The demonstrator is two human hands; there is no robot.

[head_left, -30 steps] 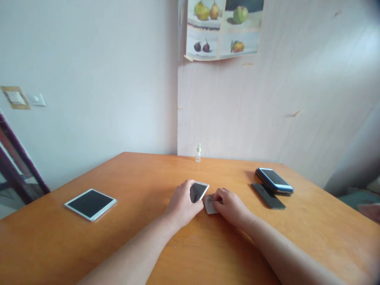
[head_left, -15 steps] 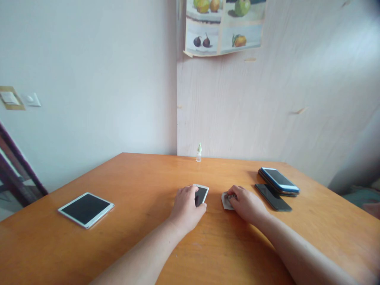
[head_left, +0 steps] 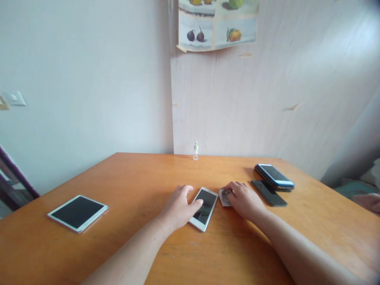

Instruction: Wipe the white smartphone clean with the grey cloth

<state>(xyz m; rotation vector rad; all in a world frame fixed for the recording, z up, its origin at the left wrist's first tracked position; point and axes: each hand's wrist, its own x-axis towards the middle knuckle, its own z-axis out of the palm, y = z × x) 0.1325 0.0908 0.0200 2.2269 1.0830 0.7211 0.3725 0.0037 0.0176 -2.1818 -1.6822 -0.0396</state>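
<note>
**A:** What's in front of you, biggest first?

**B:** The table, lol. Then a tablet, flat, screen up, out by the left edge.

**A:** And your hands?

**B:** My left hand is loose, fingers and thumb spread, not gripping anything. My right hand is curled over something, honestly can't tell if I'm pinching it or only pressing.

**A:** Next size down?

**B:** Phone stack near the right edge, black phone right by its near side. White phone is face up mid-table, between my hands, left thumb over its screen.

**A:** Smallest?

**B:** Grey scrap under my right fingers, just beside the white phone. Then the bottle, upright by the far edge.
</note>
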